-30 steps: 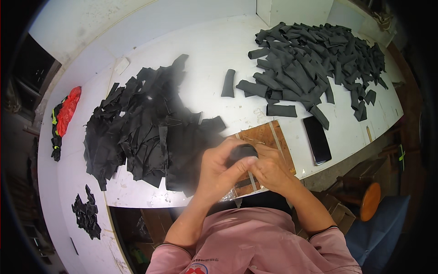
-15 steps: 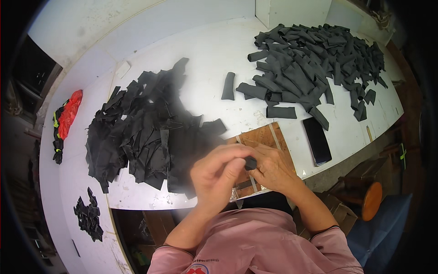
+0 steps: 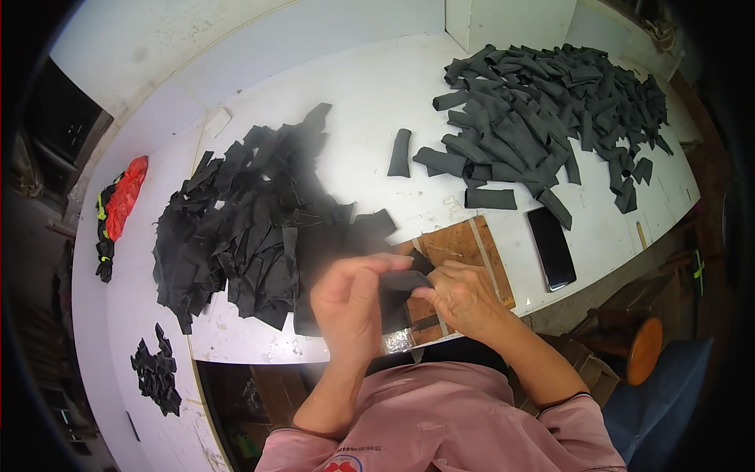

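In front of my chest, a small dark grey fabric piece stretches between my two hands. My left hand pinches its left end between thumb and fingers. On the other end, the fingers of my right hand are closed. A flap of black fabric shows just above the grip; whether it belongs to the same piece I cannot tell. Beneath the hands lies a brown wooden board with pale strips. To the left spreads a heap of flat black fabric pieces, partly blurred by something near the lens.
A big pile of dark grey fabric tubes covers the far right, with a single tube apart from it. Near the right edge lies a black phone. Farther left are a red plastic bag and small black scraps.
Half a second ago the fabric was bunched small between my fingers, its round end showing. Now my hands are farther apart and the piece is stretched out between them.
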`<state>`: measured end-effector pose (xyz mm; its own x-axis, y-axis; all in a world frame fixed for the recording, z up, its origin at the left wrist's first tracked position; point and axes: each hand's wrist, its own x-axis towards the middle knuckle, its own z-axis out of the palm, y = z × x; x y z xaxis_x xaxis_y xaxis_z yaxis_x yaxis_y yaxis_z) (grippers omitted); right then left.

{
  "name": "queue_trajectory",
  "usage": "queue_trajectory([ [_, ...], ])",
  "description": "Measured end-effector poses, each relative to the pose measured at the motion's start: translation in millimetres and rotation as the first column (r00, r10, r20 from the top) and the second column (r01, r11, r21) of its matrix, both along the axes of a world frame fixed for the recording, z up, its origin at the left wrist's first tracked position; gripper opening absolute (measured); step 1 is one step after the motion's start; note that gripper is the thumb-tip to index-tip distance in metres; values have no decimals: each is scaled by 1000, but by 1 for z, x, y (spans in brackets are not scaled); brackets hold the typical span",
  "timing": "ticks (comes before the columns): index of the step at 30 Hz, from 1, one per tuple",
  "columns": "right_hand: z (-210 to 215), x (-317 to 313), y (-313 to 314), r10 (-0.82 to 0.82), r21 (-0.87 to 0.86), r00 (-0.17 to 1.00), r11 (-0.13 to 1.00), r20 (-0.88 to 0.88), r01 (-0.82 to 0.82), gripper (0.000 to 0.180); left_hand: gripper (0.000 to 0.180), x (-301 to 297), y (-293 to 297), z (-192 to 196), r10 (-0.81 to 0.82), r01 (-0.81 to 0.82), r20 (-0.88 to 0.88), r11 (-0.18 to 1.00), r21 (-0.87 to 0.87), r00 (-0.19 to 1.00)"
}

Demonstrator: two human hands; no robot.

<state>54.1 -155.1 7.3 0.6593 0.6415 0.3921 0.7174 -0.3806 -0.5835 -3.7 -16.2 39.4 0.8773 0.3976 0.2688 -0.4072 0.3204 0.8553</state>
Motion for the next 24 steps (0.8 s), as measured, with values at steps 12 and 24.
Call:
queue_trajectory([
  [12,55,12,1,143,-116,977,985,158,-125,27,14,0,28,-2,90,-41,-134,943,331,987],
  [24,2,46,-33,-75,260,709,899,-701,353,24,46,-13,26,-66,413,38,-102,160,986,905],
])
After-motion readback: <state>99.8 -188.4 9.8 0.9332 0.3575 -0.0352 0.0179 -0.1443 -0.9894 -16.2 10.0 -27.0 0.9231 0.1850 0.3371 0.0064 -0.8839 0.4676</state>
